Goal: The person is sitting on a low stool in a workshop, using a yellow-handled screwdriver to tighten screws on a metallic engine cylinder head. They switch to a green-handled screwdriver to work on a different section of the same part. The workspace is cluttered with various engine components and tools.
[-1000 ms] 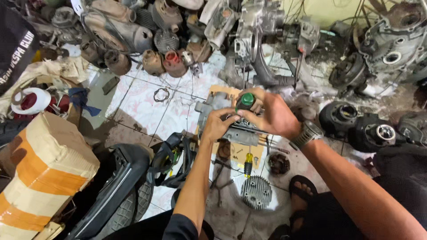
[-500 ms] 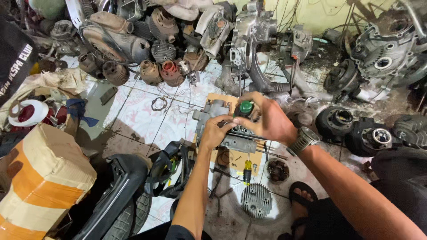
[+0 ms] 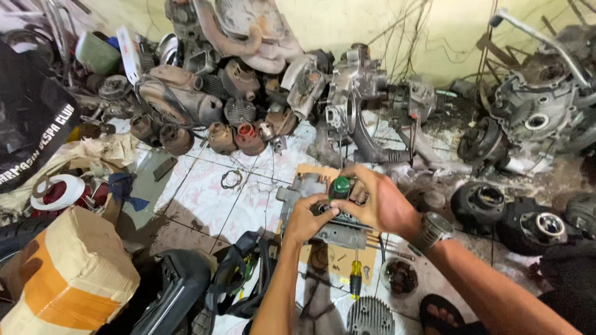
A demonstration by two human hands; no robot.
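Observation:
My right hand [image 3: 379, 201] grips a green-handled screwdriver [image 3: 339, 187], held upright over a grey metal engine part [image 3: 301, 189] that lies on a piece of cardboard [image 3: 341, 257] on the tiled floor. My left hand [image 3: 308, 218] presses on the same part just below the tool, fingers curled against the metal. A watch [image 3: 430, 232] sits on my right wrist. What the left fingers pinch is hidden.
A yellow-handled screwdriver [image 3: 356, 277] and a finned cylinder head [image 3: 370, 317] lie near my sandalled foot [image 3: 442, 313]. Piles of old engine cases and cylinders [image 3: 236, 105] line the wall. A taped cardboard box [image 3: 62, 279] and a black seat [image 3: 180, 291] stand at the left.
The view has tilted upward, showing more of the wall. Both hands stay on the engine part with the green screwdriver, shifted only slightly.

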